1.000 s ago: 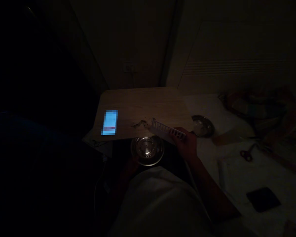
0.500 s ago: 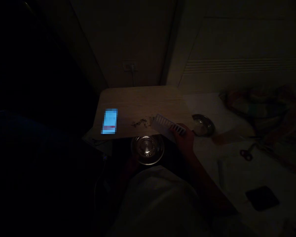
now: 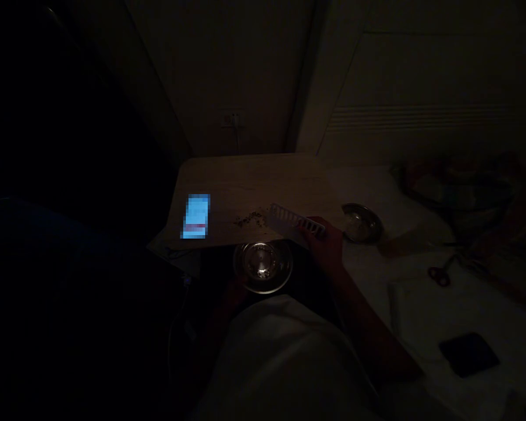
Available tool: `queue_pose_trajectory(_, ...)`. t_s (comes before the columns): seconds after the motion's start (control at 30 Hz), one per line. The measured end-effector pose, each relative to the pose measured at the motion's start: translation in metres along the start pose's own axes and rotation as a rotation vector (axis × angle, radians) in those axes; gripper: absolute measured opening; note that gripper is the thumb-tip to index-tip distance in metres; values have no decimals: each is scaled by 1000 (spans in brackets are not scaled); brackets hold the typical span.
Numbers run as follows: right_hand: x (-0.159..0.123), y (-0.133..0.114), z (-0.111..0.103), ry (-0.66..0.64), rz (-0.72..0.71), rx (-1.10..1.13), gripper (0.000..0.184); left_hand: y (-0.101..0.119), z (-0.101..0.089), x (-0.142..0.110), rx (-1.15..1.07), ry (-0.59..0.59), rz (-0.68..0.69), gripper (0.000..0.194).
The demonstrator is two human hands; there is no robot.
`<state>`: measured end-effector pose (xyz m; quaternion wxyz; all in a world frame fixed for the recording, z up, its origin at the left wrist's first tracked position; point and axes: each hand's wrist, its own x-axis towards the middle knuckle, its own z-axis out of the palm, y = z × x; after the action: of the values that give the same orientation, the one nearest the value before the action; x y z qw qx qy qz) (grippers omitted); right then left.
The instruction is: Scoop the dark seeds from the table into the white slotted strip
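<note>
In the dim light my right hand is closed on the near-right end of a white slotted plastic piece. A row of slots runs along its upper edge. Its far-left end is at a scatter of small dark bits on the wooden tabletop. Below the table's front edge, over my lap, a shiny round metal bowl holds some dark bits. My left hand is closed at the bowl's left rim, its fingers mostly lost in shadow.
A lit phone lies on the table's left side. To the right, on a pale surface, are a second metal bowl, red-handled scissors, a dark flat square item and crumpled cloth. A wall socket holds a plug and cable.
My right hand and the white slotted piece have shifted slightly left, and the piece's tilt has changed a little. The bowl stays over my lap with my left hand at its rim.
</note>
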<state>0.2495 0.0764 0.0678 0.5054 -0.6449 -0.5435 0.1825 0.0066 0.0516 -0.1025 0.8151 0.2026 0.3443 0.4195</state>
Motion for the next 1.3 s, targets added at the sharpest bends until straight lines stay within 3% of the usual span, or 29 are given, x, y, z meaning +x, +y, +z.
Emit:
queue_pose_trajectory(0.13, -1, -4, -5, 1, -3, -16, 18, 4, 1, -3, 14, 5, 2, 31)
queue_pose_trajectory(0.37, 1, -4, -4, -40, -23, -25, 18, 4, 14, 4, -27, -5, 35, 54)
queue_pose_trajectory(0.97, 0, -6, -9, -67, -26, -16, 19, 1, 6, 2, -16, -16, 4, 48)
queue_pose_trajectory(1.3, -4, -11, -8, -128, -28, 1, 17, 6, 15, 2, -21, -31, 30, 58)
